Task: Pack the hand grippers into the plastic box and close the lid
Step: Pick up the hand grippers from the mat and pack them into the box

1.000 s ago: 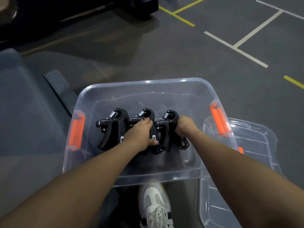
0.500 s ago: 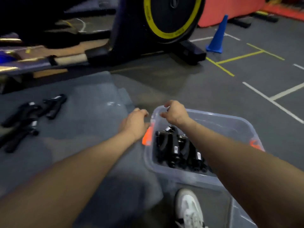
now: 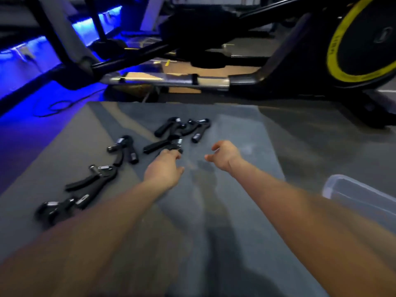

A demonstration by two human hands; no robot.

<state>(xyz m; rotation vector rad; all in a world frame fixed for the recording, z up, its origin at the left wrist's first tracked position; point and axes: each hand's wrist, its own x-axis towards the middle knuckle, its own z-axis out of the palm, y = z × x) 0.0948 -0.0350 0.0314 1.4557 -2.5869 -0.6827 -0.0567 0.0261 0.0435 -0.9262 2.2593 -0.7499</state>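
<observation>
Several black hand grippers lie scattered on a grey mat (image 3: 235,129). One hand gripper (image 3: 164,144) lies at the fingertips of my left hand (image 3: 165,168), which reaches out and touches its near end. Two more hand grippers (image 3: 184,126) lie just beyond it. Others lie to the left: one hand gripper (image 3: 124,148), another (image 3: 94,179) and a third (image 3: 57,207) beside my left forearm. My right hand (image 3: 224,156) hovers above the mat with loosely curled fingers, holding nothing. A corner of the clear plastic box (image 3: 360,194) shows at the right edge. The frame is blurred.
An exercise machine with a silver rail (image 3: 167,80) and a black-and-yellow flywheel (image 3: 362,39) stands just beyond the mat. Blue light falls on the floor at the left, where a cable (image 3: 53,107) lies.
Both hands left the box, where three grippers sit, and swung left over the mat. The view turned left with them. My left hand now touches a loose gripper.
</observation>
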